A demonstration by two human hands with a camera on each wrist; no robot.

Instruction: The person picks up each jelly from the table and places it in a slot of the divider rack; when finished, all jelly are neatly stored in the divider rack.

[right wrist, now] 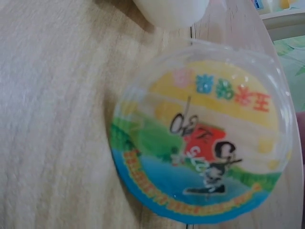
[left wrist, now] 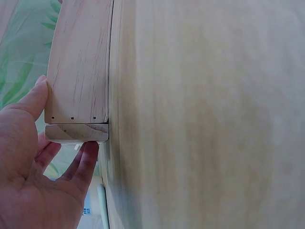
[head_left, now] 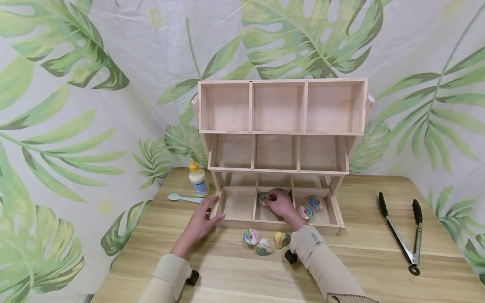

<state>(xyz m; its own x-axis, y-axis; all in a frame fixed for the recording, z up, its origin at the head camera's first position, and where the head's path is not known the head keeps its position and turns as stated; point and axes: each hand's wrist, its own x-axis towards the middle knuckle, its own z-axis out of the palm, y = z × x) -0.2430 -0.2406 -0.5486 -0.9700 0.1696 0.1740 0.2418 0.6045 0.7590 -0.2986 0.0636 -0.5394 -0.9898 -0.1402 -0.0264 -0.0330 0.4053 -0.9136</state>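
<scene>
In the head view my right hand [head_left: 281,203] reaches into the middle bottom compartment of a wooden rack [head_left: 280,169] and pinches a jelly cup [head_left: 262,198]. My left hand [head_left: 201,219] holds the rack's front left corner, thumb at the top edge and fingers at the side, as the left wrist view shows. Two jelly cups [head_left: 311,207] lie in the bottom right compartment. On the table before the rack lie a pink-lidded cup [head_left: 251,236], a white one [head_left: 264,247] and a yellow one [head_left: 281,239]. A yellow-lidded cup [right wrist: 200,138] fills the right wrist view.
Left of the rack stand a bottle with an orange cap [head_left: 198,181] and a pale blue spoon [head_left: 183,198]. Black-tipped tongs [head_left: 405,240] lie spread on the right of the wooden table [head_left: 242,282]. A leaf-patterned cloth [head_left: 144,84] hangs behind.
</scene>
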